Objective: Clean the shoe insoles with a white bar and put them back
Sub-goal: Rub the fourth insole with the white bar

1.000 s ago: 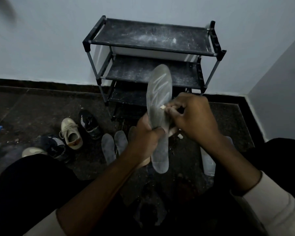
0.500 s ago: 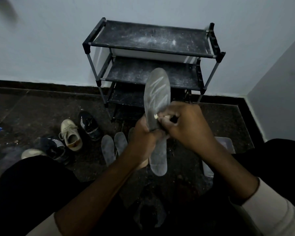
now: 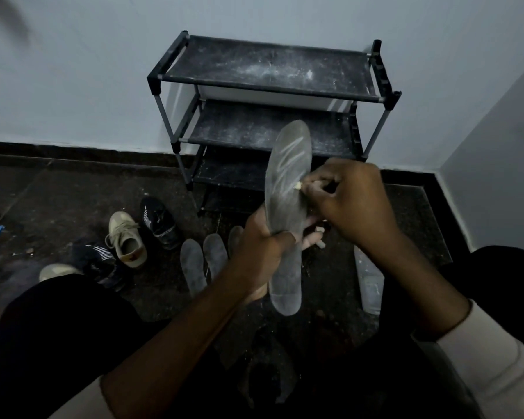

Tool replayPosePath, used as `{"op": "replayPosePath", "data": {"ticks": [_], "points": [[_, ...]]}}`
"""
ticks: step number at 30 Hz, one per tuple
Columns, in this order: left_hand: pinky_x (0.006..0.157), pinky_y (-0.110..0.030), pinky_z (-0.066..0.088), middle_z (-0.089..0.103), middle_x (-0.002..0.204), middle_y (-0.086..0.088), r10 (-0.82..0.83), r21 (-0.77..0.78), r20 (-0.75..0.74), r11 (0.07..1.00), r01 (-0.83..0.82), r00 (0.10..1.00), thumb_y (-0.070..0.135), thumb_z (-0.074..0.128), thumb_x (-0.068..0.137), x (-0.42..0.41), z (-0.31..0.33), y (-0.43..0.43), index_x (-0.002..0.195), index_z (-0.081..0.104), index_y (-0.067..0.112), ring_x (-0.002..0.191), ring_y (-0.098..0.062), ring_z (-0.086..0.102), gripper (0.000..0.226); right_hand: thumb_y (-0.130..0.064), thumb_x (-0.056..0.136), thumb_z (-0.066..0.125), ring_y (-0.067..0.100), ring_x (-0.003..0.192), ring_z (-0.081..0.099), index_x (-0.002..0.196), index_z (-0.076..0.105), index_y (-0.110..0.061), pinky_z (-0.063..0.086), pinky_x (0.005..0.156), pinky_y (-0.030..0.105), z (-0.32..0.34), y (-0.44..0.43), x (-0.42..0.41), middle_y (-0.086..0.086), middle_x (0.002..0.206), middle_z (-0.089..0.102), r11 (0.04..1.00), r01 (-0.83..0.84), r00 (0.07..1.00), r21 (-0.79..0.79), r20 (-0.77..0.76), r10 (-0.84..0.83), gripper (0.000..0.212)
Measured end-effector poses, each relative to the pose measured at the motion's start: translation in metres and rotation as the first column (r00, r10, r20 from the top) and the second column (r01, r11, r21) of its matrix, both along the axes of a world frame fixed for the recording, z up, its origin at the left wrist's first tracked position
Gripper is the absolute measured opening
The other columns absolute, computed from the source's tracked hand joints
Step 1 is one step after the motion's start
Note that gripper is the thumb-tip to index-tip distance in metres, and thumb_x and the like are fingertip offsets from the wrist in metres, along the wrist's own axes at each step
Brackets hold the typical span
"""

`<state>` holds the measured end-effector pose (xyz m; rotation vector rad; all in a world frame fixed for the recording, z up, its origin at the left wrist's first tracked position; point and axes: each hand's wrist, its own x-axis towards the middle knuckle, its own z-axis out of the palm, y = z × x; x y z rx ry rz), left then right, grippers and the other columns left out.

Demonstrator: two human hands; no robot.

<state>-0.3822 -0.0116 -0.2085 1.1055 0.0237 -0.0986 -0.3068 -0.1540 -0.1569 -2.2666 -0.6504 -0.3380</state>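
Observation:
My left hand (image 3: pixel 262 252) grips a grey insole (image 3: pixel 288 189) around its middle and holds it upright in front of the shoe rack. White zigzag streaks mark its upper half. My right hand (image 3: pixel 354 204) pinches a small white bar (image 3: pixel 299 186) whose tip touches the insole's right edge. Most of the bar is hidden inside my fingers. Three more grey insoles (image 3: pixel 192 264) lie on the floor to the left of my left hand.
A black three-shelf shoe rack (image 3: pixel 270 83), dusted white, stands against the wall. Several shoes (image 3: pixel 126 240) sit on the dark floor at the left. A clear bottle (image 3: pixel 369 282) lies by my right forearm. Small white bits (image 3: pixel 319 237) lie on the floor. My dark-clothed knees frame the bottom.
My right hand slid the bar's tip left across the insole and has now come back to its right edge, slightly higher. My left hand keeps the same hold.

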Motion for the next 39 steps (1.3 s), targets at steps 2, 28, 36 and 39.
{"op": "replayPosePath", "data": {"ticks": [2,28,36,39], "points": [[0.101,-0.043,0.055,0.057,0.147,-0.014,-0.008,-0.009,0.008,1.0,0.008,1.0,-0.026,0.038,0.095,0.001,0.001,0.001,0.147,0.046,0.009,0.133,-0.026,0.059,0.063,-0.011,0.088,0.074,-0.001,0.073,0.064,0.091,0.081,-0.013,0.047,0.067,0.006,0.001,0.005,0.001,-0.006,0.085,0.072,1.0,-0.013,1.0,0.009,0.003,0.013,0.008],[0.08,-0.042,0.062,0.066,0.131,-0.02,0.098,-0.061,-0.139,0.992,-0.108,0.985,-0.018,0.043,0.098,0.002,0.001,0.007,0.145,0.048,0.007,0.113,-0.03,0.071,0.053,-0.007,0.093,0.068,0.014,0.088,0.064,0.121,0.073,-0.013,0.052,0.076,0.021,-0.019,0.009,-0.013,0.001,0.1,0.065,0.975,-0.192,0.981,-0.114,-0.009,0.193,0.029],[0.083,-0.044,0.062,0.062,0.135,-0.023,0.063,-0.011,-0.107,0.998,-0.064,0.992,-0.018,0.044,0.098,0.002,0.0,0.005,0.148,0.044,0.007,0.118,-0.033,0.068,0.055,-0.008,0.085,0.077,0.008,0.084,0.058,0.108,0.076,-0.012,0.051,0.073,0.022,-0.022,0.014,-0.013,-0.002,0.1,0.058,0.976,-0.154,0.982,-0.153,0.084,0.168,0.024],[0.087,-0.047,0.061,0.063,0.137,-0.019,0.036,-0.031,-0.093,0.999,-0.039,0.995,-0.018,0.043,0.099,0.001,0.0,0.004,0.148,0.044,0.01,0.12,-0.033,0.067,0.056,-0.009,0.087,0.075,0.01,0.084,0.061,0.107,0.076,-0.014,0.055,0.074,0.028,-0.021,0.01,-0.011,0.0,0.099,0.065,0.988,-0.089,0.99,-0.123,0.101,0.102,0.02]]}}
